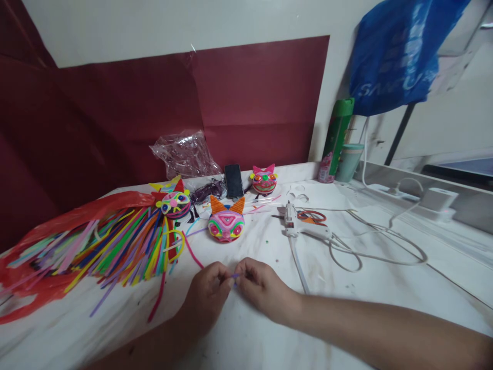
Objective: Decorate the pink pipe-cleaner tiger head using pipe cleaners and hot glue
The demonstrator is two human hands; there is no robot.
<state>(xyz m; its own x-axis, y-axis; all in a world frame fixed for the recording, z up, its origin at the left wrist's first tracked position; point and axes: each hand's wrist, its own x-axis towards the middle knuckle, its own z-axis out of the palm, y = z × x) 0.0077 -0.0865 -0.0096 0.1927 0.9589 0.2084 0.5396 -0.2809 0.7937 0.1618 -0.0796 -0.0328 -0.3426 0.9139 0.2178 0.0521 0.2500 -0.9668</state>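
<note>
Near the front middle of the table, my left hand (210,293) and my right hand (262,288) meet with fingertips pinched. Between them shows a short bit of purple pipe cleaner (234,276), held from both sides; most of it is hidden by the fingers. Just beyond my hands sits a cat-like face (226,226) with orange ears, made of coloured pipe cleaners. A second face (174,203) rests on the left by the pipe cleaner pile (123,246), and a pink-eared one (264,181) stands farther back.
A white glue gun (304,226) lies right of centre beside red-handled scissors (311,217), its cable looping rightward. Behind are a phone (233,181), clear plastic wrap (187,154), a green spray can (336,139) and a cup (349,162). A red bag (96,208) borders the pile.
</note>
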